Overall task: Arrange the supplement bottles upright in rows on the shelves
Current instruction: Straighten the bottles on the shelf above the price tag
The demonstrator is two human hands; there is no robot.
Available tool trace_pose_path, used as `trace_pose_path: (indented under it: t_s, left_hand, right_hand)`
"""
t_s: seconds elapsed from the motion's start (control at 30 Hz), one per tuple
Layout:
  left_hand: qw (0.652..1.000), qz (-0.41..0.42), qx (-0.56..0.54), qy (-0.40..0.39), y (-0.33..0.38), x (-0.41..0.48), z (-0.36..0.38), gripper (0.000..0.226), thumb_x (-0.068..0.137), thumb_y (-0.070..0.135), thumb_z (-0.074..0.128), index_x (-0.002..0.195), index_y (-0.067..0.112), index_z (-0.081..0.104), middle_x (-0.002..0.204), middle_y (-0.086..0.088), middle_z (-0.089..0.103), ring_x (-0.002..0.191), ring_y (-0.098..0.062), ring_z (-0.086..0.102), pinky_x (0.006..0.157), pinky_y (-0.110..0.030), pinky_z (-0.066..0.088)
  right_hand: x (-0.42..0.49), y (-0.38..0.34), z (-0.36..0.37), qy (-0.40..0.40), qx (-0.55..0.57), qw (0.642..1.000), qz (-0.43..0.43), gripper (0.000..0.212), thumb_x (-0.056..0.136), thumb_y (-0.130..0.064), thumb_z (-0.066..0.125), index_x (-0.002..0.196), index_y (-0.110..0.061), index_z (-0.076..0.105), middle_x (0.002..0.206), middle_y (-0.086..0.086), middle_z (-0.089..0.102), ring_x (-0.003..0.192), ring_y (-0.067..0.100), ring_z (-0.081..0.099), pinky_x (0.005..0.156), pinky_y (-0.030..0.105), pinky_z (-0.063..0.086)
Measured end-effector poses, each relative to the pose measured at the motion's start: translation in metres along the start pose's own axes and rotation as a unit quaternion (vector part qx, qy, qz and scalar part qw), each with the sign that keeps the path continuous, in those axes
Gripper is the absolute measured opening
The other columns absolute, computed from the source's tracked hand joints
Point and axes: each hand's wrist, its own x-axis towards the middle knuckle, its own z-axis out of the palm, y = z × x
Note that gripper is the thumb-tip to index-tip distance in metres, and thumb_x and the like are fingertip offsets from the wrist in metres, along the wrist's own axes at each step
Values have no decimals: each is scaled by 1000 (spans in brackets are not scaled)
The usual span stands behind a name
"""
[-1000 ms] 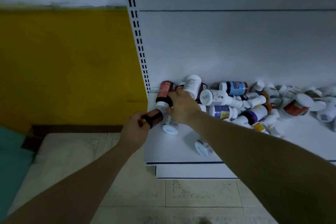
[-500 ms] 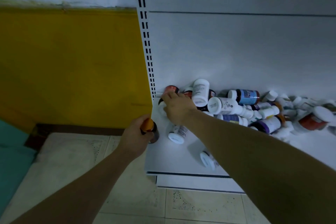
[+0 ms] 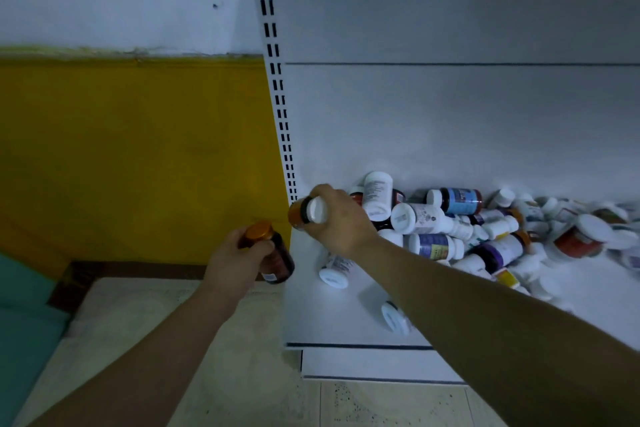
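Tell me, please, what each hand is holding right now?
Left hand: closed on dark brown orange-capped bottle.
Right hand: closed on orange white-capped bottle.

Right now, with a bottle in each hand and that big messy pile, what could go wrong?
1. The pile of bottles lies loose and stacked; the right forearm reaches just beside it, so a bump might send some rolling.
2. A white-capped bottle lies on its side near the shelf front edge and could roll off.
3. The left hand holds its dark bottle out past the shelf's side; a slip drops it to the floor.
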Motion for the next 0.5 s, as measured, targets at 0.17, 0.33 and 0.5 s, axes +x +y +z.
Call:
trace_pose_path:
  t_s: [0.17,0.33,0.5]
  left_hand:
    - [981,-70,-159,-82,50,-39,-12,27,92,19,55,115,32,60,104,-3,66,93,-23,63,77,-44,54]
    - [957,-59,-199,-201,100,-97,14,20,98,36,42,111,41,57,110,-6,66,98,-27,64,70,-42,54]
    - [889,-102,-220,-389,151,-174,61,41,94,38,47,130,19,52,109,-14,60,85,-25,59,65,-34,51]
  right_hand:
    - [-84,-36,-45,116,256,952,119,47,67,-45,68,108,-47,45,99,-23,51,91,1,52,69,19,42]
    - [-179,-56,-95,272,488,808,190,45,82,-22,70,118,-38,50,113,-4,59,95,13,63,69,28,51]
    - [-265,-71,-160,309,613,691,224,47,80,-42,62,116,-11,59,97,16,69,88,32,68,79,47,55]
